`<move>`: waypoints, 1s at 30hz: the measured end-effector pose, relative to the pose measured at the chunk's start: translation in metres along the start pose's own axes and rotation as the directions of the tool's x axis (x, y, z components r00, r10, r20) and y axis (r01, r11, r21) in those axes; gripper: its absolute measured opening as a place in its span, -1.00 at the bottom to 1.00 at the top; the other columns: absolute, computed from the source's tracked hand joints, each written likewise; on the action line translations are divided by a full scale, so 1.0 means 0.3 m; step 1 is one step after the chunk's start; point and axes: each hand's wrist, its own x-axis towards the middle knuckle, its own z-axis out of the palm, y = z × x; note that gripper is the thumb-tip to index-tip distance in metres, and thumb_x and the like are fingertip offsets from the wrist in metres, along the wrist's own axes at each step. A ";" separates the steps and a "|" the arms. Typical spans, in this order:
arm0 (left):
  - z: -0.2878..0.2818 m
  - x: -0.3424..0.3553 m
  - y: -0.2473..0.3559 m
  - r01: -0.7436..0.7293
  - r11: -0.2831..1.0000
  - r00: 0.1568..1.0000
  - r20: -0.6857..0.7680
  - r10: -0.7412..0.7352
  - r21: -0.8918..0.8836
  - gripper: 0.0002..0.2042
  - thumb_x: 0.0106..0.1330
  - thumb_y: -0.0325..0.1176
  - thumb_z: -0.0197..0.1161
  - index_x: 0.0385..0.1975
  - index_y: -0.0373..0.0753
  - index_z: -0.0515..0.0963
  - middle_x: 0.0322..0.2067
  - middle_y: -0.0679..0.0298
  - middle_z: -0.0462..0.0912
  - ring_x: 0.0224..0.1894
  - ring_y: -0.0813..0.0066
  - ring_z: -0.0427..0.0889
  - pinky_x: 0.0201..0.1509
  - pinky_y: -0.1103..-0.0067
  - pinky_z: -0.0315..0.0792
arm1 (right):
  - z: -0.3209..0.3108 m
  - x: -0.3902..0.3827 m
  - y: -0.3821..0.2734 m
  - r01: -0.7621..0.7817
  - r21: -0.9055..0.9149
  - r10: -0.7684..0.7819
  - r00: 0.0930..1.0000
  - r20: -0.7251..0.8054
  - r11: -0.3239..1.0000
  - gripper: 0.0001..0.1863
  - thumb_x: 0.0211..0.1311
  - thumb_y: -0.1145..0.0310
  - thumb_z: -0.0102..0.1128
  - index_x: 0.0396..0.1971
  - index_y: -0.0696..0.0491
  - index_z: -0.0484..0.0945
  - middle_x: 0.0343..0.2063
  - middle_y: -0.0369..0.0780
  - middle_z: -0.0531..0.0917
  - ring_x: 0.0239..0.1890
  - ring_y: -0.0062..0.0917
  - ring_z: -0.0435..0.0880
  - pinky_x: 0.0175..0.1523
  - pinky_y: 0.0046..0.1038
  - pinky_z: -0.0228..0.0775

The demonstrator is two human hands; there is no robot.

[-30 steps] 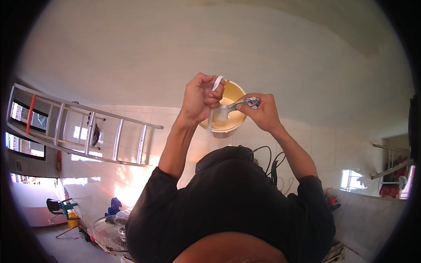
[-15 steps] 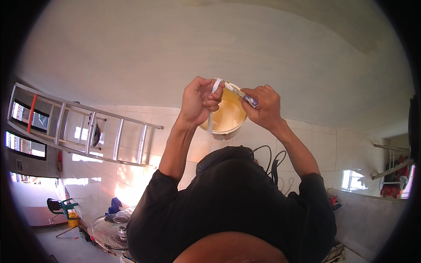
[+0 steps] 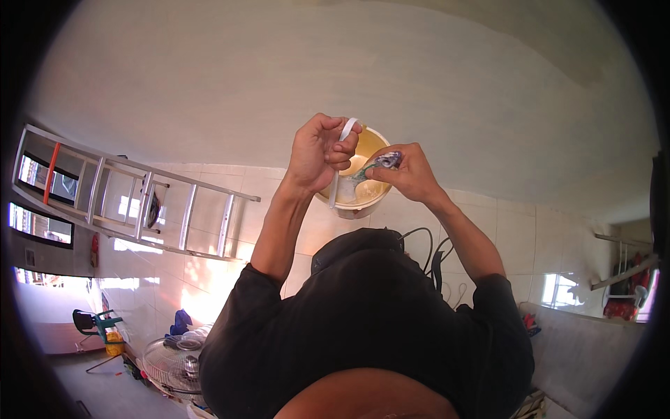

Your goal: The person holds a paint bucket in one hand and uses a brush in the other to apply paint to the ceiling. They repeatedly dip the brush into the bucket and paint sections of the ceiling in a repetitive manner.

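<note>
A cream bucket point(image 3: 370, 138) holding pale yellow liquid is in front of me at centre. My left hand point(image 3: 319, 150) grips a white strip point(image 3: 347, 129) at the bucket's left; its lower part hangs down over the bucket, and I cannot tell whether it is the handle. My right hand point(image 3: 412, 174) is closed on a paintbrush point(image 3: 386, 162) with a mottled purple and green handle, its pale bristles pointing down-left inside the bucket.
An aluminium ladder point(image 3: 188, 206) lies at left. Below it are a wire-guarded fan point(image 3: 167, 363) and a green chair point(image 3: 105, 321). Black cables point(image 3: 433, 258) loop near my body. A plain wall point(image 3: 474, 91) rises beyond the bucket, above pale floor tiles point(image 3: 474, 223).
Half a second ago the brush lay across the bucket's rim with bristles up-left; now it has swung down into the bucket. My left hand is slightly higher.
</note>
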 end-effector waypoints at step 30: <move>0.015 -0.052 0.033 -0.162 0.986 0.979 -0.134 0.156 -0.036 -0.55 0.37 -0.03 -0.13 -0.19 -0.35 0.49 -0.61 0.43 0.22 -0.65 0.75 0.01 -0.59 0.74 -0.03 | -0.463 0.308 0.067 0.443 -0.091 -0.345 0.537 -0.770 0.892 -0.80 0.23 0.45 0.40 -0.18 0.19 0.73 -0.39 -0.37 0.71 -0.35 -0.78 0.55 -0.22 -0.67 0.38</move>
